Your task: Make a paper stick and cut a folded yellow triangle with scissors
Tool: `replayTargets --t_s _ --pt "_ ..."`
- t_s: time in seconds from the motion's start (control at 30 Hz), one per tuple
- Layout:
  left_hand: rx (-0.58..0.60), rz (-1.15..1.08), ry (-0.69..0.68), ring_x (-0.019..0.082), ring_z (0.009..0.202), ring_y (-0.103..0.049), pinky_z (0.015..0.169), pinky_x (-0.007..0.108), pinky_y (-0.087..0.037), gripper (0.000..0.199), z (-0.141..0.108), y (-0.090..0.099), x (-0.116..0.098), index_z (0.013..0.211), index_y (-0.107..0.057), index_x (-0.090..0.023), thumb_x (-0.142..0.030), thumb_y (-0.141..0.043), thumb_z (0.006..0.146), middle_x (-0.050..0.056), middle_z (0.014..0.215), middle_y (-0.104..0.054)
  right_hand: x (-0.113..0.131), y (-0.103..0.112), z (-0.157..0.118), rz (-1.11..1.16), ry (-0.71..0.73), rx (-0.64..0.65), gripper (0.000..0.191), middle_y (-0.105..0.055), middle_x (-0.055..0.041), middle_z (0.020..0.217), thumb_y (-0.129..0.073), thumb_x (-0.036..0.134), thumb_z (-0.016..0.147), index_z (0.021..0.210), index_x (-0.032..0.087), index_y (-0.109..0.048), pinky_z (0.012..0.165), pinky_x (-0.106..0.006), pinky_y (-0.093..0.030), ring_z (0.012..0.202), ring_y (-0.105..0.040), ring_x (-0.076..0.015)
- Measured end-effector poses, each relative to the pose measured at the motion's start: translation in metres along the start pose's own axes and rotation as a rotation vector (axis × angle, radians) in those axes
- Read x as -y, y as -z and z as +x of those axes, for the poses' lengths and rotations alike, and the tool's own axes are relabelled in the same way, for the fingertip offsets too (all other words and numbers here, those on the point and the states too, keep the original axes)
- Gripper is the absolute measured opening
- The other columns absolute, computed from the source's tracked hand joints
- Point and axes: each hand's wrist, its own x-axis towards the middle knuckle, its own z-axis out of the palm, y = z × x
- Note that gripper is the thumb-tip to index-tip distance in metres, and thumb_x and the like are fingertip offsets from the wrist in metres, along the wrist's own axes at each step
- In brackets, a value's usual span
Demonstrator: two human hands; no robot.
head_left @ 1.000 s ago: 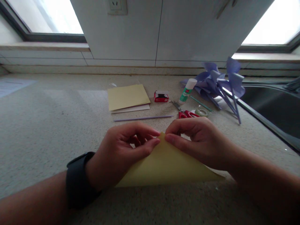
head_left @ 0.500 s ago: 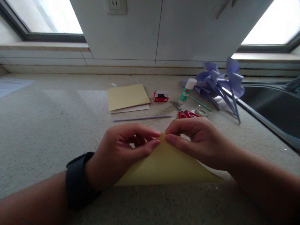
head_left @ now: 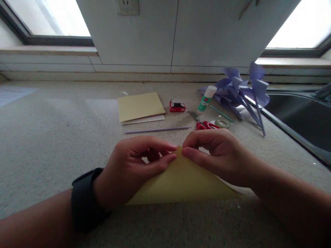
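Observation:
A yellow sheet of paper is folded over into a triangle, its peak pointing away from me and its long edge nearest me. My left hand, with a black watch on the wrist, pinches the left side of the peak between thumb and forefinger. From the right, my right hand pinches the same peak. The fingertips of both hands are close together there. Just beyond the hands lies a thin purple stick.
Behind are stacked yellow sheets, a red box, a glue stick, red-handled scissors, a tape roll and a green stick. Purple pinwheels lie beside the sink. A printed sheet is far left.

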Motion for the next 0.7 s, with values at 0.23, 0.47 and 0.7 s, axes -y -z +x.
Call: replayTargets --t_s 0.23,0.47,0.7 --pt "0.007 0.004 0.001 0.009 0.065 -0.063 0.055 0.016 -0.050 0.010 0.0010 0.0004 -0.0005 0.093 -0.079 -0.025 -0.023 -0.077 0.083 -0.001 0.077 -0.074 0.0002 0.0008 -0.0024 -0.029 0.004 -0.008 0.022 -0.063 0.0014 0.067 -0.059 0.032 0.093 0.077 0.019 -0.068 0.052 -0.021 -0.043 0.060 -0.054 -0.0103" --pt "-0.002 -0.002 0.035 0.011 0.065 -0.063 0.056 0.018 -0.050 0.009 0.0002 -0.0008 -0.0021 0.092 -0.079 -0.024 -0.026 -0.077 0.083 0.000 0.078 -0.074 0.0010 -0.0001 0.0005 -0.039 0.001 -0.013 0.023 -0.063 0.0012 0.067 -0.059 0.033 0.092 0.075 0.019 -0.067 0.053 -0.022 -0.043 0.060 -0.055 -0.0111" --pt "0.006 -0.051 0.108 0.012 0.065 -0.063 0.056 0.018 -0.050 0.013 0.0004 -0.0004 0.0008 0.093 -0.077 -0.024 -0.031 -0.079 0.082 0.001 0.076 -0.072 0.0026 -0.0001 0.0005 -0.039 -0.012 0.003 0.022 -0.063 0.0009 0.067 -0.059 0.032 0.091 0.075 0.020 -0.067 0.053 -0.023 -0.044 0.060 -0.055 -0.0118"
